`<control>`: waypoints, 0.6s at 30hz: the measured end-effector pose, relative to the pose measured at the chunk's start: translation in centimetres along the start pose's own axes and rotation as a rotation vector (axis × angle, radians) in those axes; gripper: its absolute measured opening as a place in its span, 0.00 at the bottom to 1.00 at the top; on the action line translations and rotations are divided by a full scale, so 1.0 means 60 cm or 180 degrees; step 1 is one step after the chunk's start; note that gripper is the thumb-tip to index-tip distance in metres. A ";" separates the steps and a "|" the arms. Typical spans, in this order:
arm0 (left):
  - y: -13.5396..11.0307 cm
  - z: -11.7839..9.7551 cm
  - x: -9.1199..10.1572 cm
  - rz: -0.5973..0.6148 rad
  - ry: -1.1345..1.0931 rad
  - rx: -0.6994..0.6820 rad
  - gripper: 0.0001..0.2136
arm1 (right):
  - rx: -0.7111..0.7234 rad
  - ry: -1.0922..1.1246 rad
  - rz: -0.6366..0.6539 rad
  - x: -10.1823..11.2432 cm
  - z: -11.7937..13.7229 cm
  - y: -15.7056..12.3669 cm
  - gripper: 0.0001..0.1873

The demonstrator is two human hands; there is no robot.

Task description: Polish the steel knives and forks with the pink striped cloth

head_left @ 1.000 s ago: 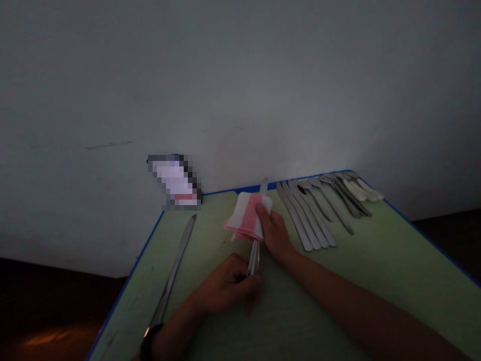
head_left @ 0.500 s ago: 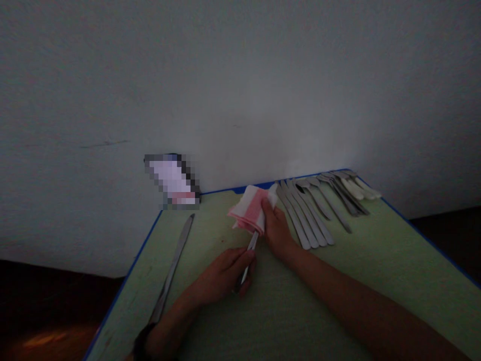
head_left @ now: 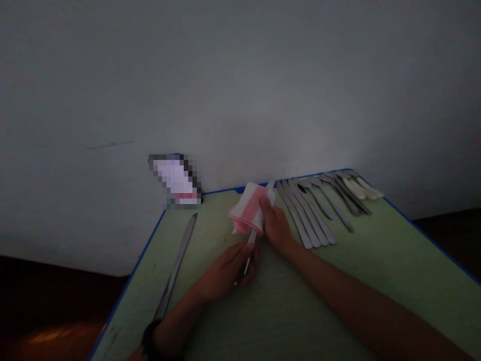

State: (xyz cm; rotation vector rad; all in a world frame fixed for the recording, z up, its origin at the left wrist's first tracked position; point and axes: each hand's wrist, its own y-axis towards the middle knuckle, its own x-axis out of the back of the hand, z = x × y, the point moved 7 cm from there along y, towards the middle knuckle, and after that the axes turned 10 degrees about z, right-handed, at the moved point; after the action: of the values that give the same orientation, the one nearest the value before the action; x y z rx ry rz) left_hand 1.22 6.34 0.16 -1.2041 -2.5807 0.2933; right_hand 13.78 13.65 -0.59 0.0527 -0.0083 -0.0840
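Note:
My left hand (head_left: 230, 266) is closed around the handle of a metal table knife (head_left: 252, 236), held at a slant over the green table. Wrapped about its upper part is a folded pink-and-white cloth (head_left: 248, 204), which my right hand (head_left: 277, 226) pinches from the right side with the thumb on top. A pale tip pokes out past the cloth's far edge; the rest of the blade is hidden inside. Another knife (head_left: 177, 263) lies alone on the table, left of my left forearm.
Several knives (head_left: 306, 228) lie in a row right of the cloth, with spoons (head_left: 334, 208), dark-handled cutlery (head_left: 351, 200) and pale-handled pieces (head_left: 363, 189) beyond. A blurred phone-like device (head_left: 175, 180) leans on the wall at the blue-edged table's (head_left: 398, 250) back left.
The cloth and both hands have shifted slightly on the knife, and its tip shows a little differently past the cloth. The view has moved a little. Both hands keep their hold.

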 end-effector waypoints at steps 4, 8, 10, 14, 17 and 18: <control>0.003 0.000 0.023 -0.0443 0.0026 -0.0107 0.18 | 0.0309 -0.0813 0.0497 -0.043 0.020 -0.021 0.31; -0.001 -0.004 0.022 -0.0547 0.0320 -0.0004 0.20 | 0.0344 -0.0812 0.0597 -0.050 0.021 -0.025 0.30; -0.002 -0.007 0.012 -0.0424 0.0480 0.0058 0.20 | 0.0251 -0.0532 0.0507 -0.038 0.018 -0.022 0.29; -0.003 -0.012 -0.015 0.0117 0.0785 0.0240 0.23 | 0.0027 0.0158 0.0056 -0.003 0.005 -0.005 0.28; -0.007 -0.016 -0.027 0.0511 0.1037 0.0430 0.25 | -0.0081 0.0828 -0.0387 0.018 -0.015 0.014 0.28; -0.009 -0.017 -0.031 0.0648 0.1095 0.0488 0.26 | -0.0101 0.1062 -0.0486 0.022 -0.022 0.019 0.28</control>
State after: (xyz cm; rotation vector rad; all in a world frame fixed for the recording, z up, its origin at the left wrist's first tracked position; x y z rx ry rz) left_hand 2.30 4.65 0.96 -1.3315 -2.1105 0.2905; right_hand 15.17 14.74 -1.87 0.0350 0.3307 -0.2271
